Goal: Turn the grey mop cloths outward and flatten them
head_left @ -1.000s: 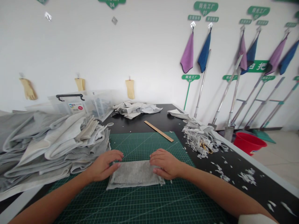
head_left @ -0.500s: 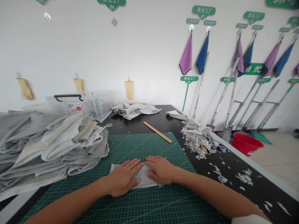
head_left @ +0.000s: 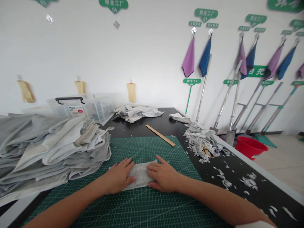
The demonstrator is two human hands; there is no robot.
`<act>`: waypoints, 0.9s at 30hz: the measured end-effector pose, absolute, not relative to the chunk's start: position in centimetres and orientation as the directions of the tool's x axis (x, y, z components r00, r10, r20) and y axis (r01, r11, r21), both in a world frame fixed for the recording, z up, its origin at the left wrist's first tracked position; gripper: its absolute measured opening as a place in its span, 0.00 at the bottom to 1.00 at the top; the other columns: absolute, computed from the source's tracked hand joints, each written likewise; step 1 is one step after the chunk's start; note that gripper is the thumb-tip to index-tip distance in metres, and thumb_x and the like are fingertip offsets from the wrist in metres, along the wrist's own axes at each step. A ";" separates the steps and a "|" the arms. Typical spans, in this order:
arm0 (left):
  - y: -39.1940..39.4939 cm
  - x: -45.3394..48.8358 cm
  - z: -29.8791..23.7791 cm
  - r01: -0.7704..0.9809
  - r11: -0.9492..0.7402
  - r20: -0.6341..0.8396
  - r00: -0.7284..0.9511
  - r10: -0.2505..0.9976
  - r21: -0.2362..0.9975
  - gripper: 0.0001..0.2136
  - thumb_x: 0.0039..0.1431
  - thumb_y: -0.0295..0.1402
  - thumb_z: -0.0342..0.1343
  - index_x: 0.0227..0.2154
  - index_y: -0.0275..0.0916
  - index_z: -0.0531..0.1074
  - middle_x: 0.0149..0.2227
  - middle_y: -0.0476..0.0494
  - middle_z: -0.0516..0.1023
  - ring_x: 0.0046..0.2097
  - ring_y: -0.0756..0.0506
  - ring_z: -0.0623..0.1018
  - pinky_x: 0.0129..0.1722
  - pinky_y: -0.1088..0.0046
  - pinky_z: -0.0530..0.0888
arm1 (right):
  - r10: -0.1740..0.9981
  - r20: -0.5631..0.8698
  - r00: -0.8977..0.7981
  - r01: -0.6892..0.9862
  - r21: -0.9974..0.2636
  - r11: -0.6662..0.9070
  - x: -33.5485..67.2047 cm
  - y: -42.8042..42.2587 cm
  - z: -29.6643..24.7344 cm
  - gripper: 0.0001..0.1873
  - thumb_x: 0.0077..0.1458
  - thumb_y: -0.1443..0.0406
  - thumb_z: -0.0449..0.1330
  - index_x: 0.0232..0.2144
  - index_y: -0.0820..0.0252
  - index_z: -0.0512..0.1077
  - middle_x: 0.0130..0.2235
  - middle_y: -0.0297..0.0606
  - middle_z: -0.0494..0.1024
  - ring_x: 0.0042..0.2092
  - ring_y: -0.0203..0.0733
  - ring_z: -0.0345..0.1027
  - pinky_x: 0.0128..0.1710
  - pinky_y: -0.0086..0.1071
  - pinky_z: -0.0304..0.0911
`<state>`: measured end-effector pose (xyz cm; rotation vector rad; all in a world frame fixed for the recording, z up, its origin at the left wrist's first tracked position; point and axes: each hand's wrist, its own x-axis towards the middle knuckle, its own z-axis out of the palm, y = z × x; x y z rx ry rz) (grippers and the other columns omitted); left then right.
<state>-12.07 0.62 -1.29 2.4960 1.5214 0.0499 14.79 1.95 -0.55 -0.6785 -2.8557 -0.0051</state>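
The grey cloth (head_left: pixel 140 173) lies flat under left hand (head_left: pixel 118 179) and right hand (head_left: pixel 163 177), each grip spread wide.

Black bench (head_left: pixel 133 128), bearing a green cutting mat (head_left: pixel 152 209) at the near edge. Left of the mat, a tall stack of grey cloths (head_left: pixel 52 148). Beyond the mat to the left, a clear plastic box (head_left: pixel 78 109); straight beyond, a loose heap of pale cloth pieces (head_left: pixel 137 112). Across the mat's far right corner, a wooden ruler (head_left: pixel 160 135). Right of the mat, white scraps (head_left: pixel 201 142), mounded and scattered.
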 end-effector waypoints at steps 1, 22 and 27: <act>0.4 -12.0 -1.2 0.875 -0.448 -0.057 0.464 0.884 0.185 0.30 0.61 0.52 0.43 0.60 0.37 0.58 0.62 0.31 0.55 0.62 0.32 0.55 0.56 0.49 0.56 | 0.445 0.200 -0.873 0.447 -0.039 0.894 14.8 2.1 -0.6 0.22 0.59 0.54 0.51 0.50 0.61 0.67 0.53 0.46 0.70 0.55 0.48 0.61 0.61 0.53 0.30; -2.6 -7.9 0.0 0.684 -0.685 0.027 0.703 0.711 0.248 0.32 0.58 0.48 0.51 0.62 0.44 0.51 0.64 0.38 0.51 0.63 0.35 0.53 0.60 0.49 0.52 | 0.544 0.214 -0.811 0.539 -0.089 0.838 15.1 2.7 0.2 0.24 0.61 0.53 0.46 0.51 0.60 0.67 0.54 0.47 0.68 0.58 0.50 0.57 0.60 0.56 0.29; -2.0 -8.6 -0.5 0.749 -0.615 -0.061 0.645 0.762 0.245 0.23 0.64 0.41 0.43 0.61 0.50 0.52 0.64 0.40 0.53 0.63 0.34 0.53 0.55 0.42 0.57 | 0.558 0.208 -0.803 0.547 -0.116 0.829 15.2 2.7 -0.2 0.25 0.62 0.52 0.44 0.54 0.58 0.64 0.59 0.45 0.63 0.62 0.49 0.49 0.60 0.55 0.24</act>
